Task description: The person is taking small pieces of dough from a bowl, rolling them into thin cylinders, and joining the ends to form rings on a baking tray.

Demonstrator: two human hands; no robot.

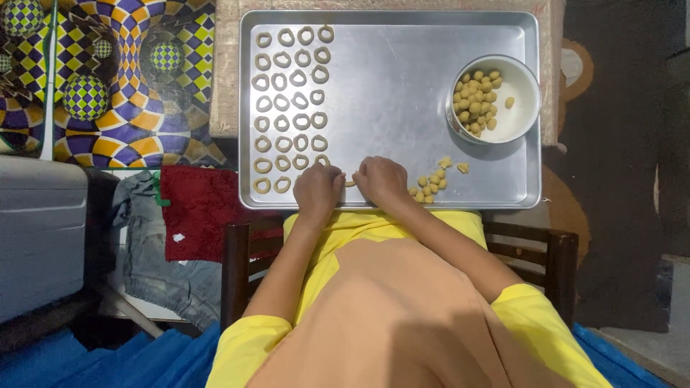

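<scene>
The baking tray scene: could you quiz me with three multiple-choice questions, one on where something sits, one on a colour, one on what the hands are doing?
1. Where is the white bowl of dough balls?
A. the tray's far right part
B. on the red cloth
C. on the floor

2. What colour are the person's sleeves?
A. green
B. yellow
C. white

3. How are the left hand and right hand placed?
A. raised high
B. inside the bowl
C. together, low on the metal tray

Answers: A, it sits by the tray's right rim; B, both are bright yellow; C, they flank a bit of dough near the dough rings.

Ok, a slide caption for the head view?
Both hands shape dough at the metal tray's near edge, beside rows of dough rings.
</scene>
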